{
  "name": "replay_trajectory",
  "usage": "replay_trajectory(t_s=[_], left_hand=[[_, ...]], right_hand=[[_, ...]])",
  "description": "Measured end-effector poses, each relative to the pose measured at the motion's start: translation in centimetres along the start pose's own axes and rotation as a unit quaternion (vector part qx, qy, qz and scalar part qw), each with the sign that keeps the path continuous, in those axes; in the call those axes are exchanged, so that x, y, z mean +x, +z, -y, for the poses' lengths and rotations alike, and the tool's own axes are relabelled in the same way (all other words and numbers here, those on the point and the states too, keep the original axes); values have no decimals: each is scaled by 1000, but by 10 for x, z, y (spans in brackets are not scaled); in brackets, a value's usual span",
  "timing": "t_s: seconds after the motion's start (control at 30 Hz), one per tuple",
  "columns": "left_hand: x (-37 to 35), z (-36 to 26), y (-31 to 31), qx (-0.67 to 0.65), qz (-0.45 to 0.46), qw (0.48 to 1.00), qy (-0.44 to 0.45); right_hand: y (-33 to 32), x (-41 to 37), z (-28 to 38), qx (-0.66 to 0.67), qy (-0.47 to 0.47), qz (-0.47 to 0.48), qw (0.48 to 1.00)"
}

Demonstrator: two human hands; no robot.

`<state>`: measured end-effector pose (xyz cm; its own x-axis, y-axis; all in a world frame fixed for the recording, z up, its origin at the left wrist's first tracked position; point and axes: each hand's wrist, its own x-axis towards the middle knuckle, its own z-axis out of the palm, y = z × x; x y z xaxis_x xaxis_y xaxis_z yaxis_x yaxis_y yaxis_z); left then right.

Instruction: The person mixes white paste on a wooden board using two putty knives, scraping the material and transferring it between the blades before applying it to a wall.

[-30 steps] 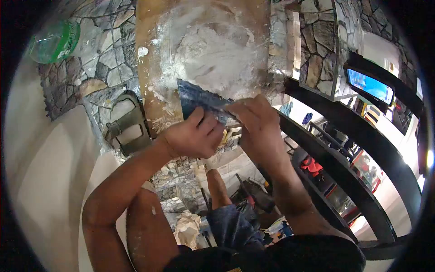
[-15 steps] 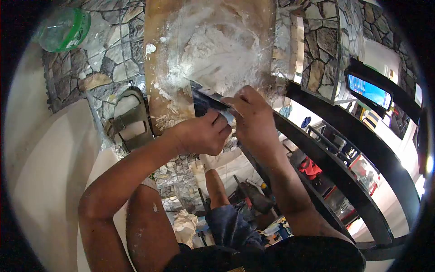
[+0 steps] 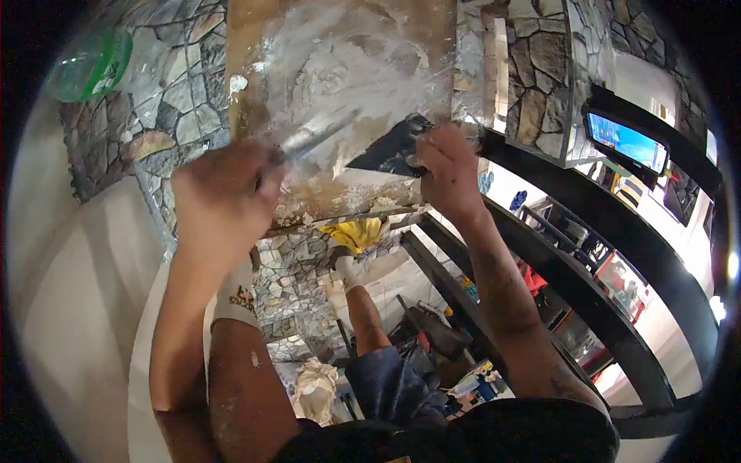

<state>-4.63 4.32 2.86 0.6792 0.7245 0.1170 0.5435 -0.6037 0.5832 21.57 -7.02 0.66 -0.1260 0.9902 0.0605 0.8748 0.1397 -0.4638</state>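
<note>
My right hand (image 3: 451,163) grips a black flat putty scraper (image 3: 388,150), its pointed end directed left over a wooden board (image 3: 245,46). Wet grey-white putty (image 3: 359,68) is smeared across the board's top. To the left, my left hand (image 3: 224,193) is closed and blurred by motion. From it a thin, flat grey-white blade (image 3: 320,133) reaches up and right above the putty; its handle is hidden in the fingers. The two tools are apart.
A clear plastic container with a green band (image 3: 116,65) stands at upper left on stone-patterned tile. Black curved rails (image 3: 556,255) run along the right, with a lit phone (image 3: 627,145) beside them. A yellow cloth (image 3: 353,234) shows below the board.
My hands have separated: the left moved left and up with the grey-white blade, the right moved slightly right holding the black scraper. The yellow cloth and the board's near edge have come into view.
</note>
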Motion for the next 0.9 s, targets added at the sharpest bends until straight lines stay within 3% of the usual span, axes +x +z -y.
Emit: replay_trajectory(t_s=[0.1, 0.13, 0.27, 0.47, 0.57, 0.6, 0.67, 0.77, 0.83, 0.9], left_hand=[[22, -8, 5, -139, 36, 987, -67], [25, -9, 13, -191, 43, 980, -42], [35, -25, 34, -153, 108, 979, -79], [47, -2, 53, -131, 99, 982, -89], [46, 10, 57, -150, 15, 982, -114], [45, 14, 57, -175, -12, 974, -143], [40, 22, 58, -223, -64, 951, -205], [24, 22, 55, -278, -42, 911, -301], [11, 12, 61, -393, -81, 860, -314], [6, -5, 62, -460, -122, 825, -305]], right_hand=[[12, -4, 7, 11, -77, -35, 996], [12, -2, 13, 11, -85, -32, 996], [13, 13, 25, 35, -156, -91, 983], [2, 17, 33, 44, -144, -88, 985], [-6, 5, 31, 28, -25, -48, 998], [-10, 4, 34, 39, 73, -50, 995], [-17, -4, 47, 61, 266, -51, 961], [-12, -21, 61, 112, 383, -96, 912], [-6, -24, 84, 116, 364, -98, 919], [7, -22, 103, 71, 284, -75, 953]])
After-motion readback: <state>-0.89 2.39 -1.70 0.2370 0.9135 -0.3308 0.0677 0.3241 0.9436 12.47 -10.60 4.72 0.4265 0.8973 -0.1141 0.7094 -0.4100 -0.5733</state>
